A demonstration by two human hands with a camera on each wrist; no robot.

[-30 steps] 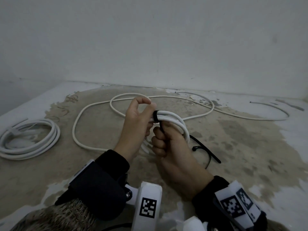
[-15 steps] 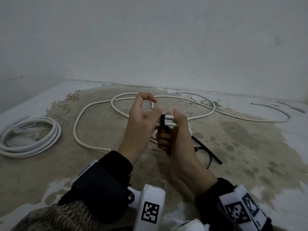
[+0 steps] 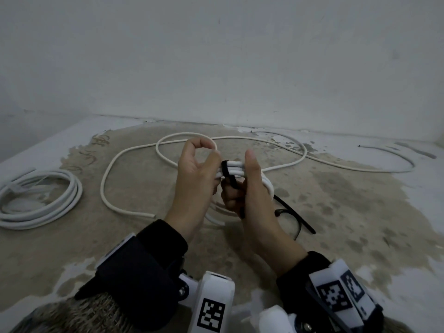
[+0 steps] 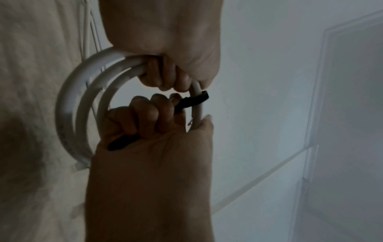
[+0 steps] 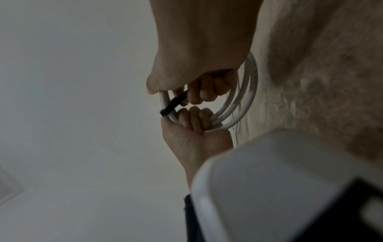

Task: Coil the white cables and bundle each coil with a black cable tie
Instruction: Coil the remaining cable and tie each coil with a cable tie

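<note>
A small white cable coil (image 3: pixel 236 168) is held up between both hands above the floor. My left hand (image 3: pixel 194 179) grips its left side, fingers curled round the strands, index finger arched above. A black cable tie (image 3: pixel 225 168) wraps the coil just right of the left thumb. Its tail runs down through my right hand (image 3: pixel 252 188), which grips it in curled fingers, with the thumb standing up against the coil. In the left wrist view the coil (image 4: pixel 68 104) arcs left and the tie (image 4: pixel 192 102) crosses one strand. The right wrist view shows the same tie (image 5: pixel 174 103).
A finished white coil (image 3: pixel 38 203) lies on the floor at the left. A long loose white cable (image 3: pixel 134 152) loops across the stained floor behind the hands. Spare black ties (image 3: pixel 295 215) lie just right of my right hand. A pale wall closes the back.
My right hand has turned from a fist under the coil, and its thumb now stands up against the strands. The tie's tail hangs lower through that hand. My left hand keeps its hold.
</note>
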